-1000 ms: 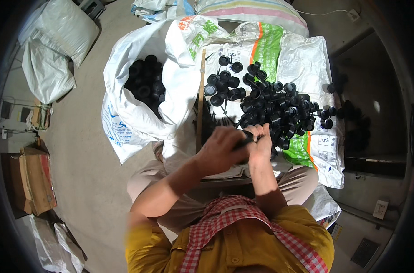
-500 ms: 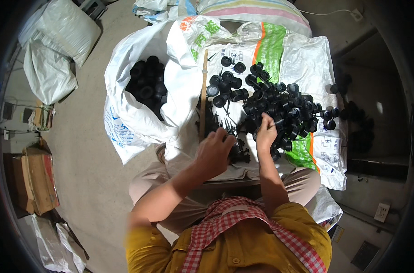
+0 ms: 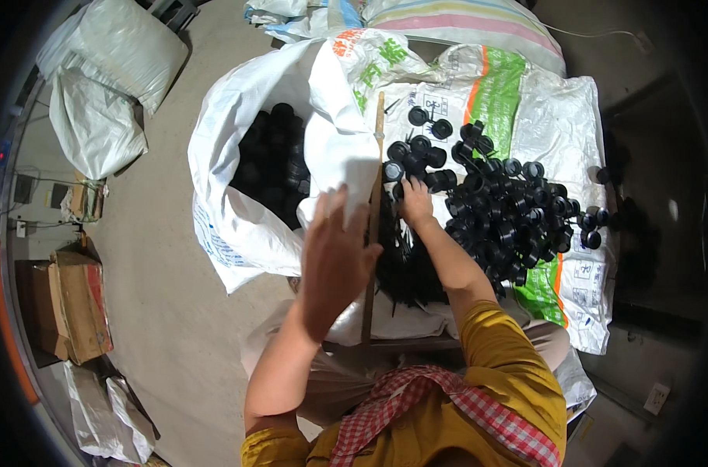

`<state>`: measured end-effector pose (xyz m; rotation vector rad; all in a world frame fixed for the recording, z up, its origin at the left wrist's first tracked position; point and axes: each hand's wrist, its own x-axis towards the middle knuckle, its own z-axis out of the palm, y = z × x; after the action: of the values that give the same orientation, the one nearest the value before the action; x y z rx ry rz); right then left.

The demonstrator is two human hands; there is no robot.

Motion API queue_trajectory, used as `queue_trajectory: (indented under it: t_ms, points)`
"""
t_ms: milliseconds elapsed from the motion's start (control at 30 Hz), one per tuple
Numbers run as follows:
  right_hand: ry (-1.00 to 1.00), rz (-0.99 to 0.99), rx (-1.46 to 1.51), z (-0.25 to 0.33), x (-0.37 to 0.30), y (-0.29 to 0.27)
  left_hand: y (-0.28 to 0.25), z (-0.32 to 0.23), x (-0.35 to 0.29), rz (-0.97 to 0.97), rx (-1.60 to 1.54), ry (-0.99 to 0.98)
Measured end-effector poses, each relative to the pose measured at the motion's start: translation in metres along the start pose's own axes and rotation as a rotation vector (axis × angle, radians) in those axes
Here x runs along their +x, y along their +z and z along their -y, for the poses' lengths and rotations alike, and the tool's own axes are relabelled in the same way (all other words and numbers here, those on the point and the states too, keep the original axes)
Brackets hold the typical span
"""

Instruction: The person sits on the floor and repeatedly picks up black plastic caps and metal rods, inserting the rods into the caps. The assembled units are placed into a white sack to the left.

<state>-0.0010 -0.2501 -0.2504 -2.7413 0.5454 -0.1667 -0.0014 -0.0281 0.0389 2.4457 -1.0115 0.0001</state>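
Okay, left hand [image 3: 335,253] splayed near the white sack [image 3: 340,117], right hand [image 3: 417,205] at some black caps [image 3: 436,157], can't tell its grip

Cardboard box [image 3: 83,307], stuffed white sack [image 3: 132,50], wall socket [image 3: 657,398]

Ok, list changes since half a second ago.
The left hand has moved left and up toward the white bag; the right hand has shifted left from the big pile of black caps to the smaller cluster. Neither grip is clear. Bag, pile and wooden stick stayed put.
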Motion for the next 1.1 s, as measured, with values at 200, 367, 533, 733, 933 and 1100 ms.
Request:
queue_trajectory:
  t_ms: [200, 367, 533, 733, 933, 1100]
  points:
    - [-0.046, -0.104, -0.017, -0.02, -0.047, 0.004, 0.0, -0.005, -0.009, 0.168, -0.06, 0.0]
    - [0.187, -0.306, 0.518, -0.005, -0.067, -0.049, 0.006, -0.01, -0.023, 0.277, -0.083, 0.045]
    - [0.218, -0.316, 1.175, 0.105, -0.032, -0.138, 0.022, -0.018, -0.031, 0.419, -0.086, 0.125]
    - [0.21, -0.144, 0.88, 0.047, 0.07, -0.094, 0.017, -0.022, -0.034, 0.454, -0.049, 0.201]
    - [0.215, -0.072, 0.134, -0.07, 0.16, -0.03, 0.001, -0.015, -0.028, 0.509, -0.148, 0.139]
    - [0.328, -0.19, 0.194, -0.104, 0.215, 0.004, 0.005, -0.007, -0.018, 0.46, -0.151, 0.074]
